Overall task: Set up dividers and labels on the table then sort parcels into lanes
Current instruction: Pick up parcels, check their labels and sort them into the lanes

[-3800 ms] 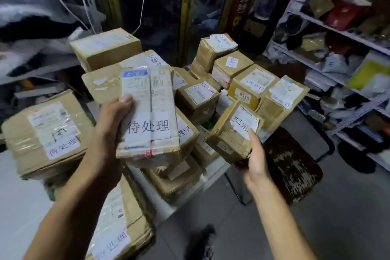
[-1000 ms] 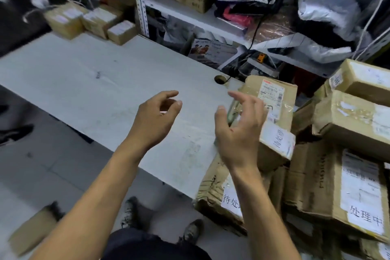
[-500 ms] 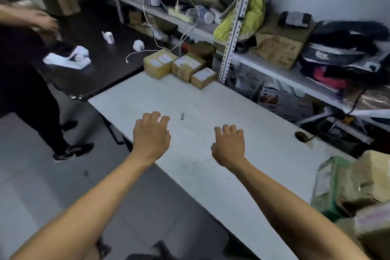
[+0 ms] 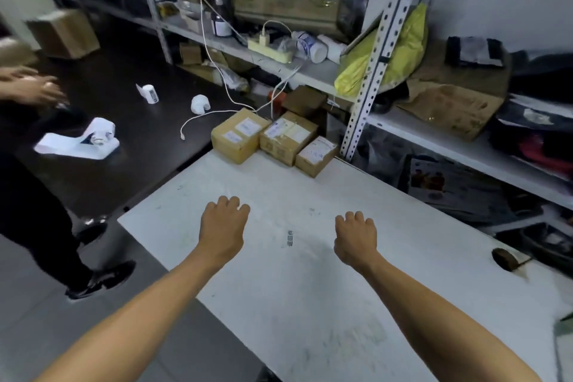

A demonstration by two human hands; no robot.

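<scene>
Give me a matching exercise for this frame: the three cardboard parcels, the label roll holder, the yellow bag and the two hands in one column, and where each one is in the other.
Things:
1. three cardboard parcels
2. white label roll holder
3. yellow bag
4. left hand and right hand

Places:
A. on the metal shelf, behind the slotted upright
B. over the middle of the white table, holding nothing
C. on the dark table to the left
D. in a row at the white table's far corner

Pairs: 1-D, 2-C, 3-A, 4-B
</scene>
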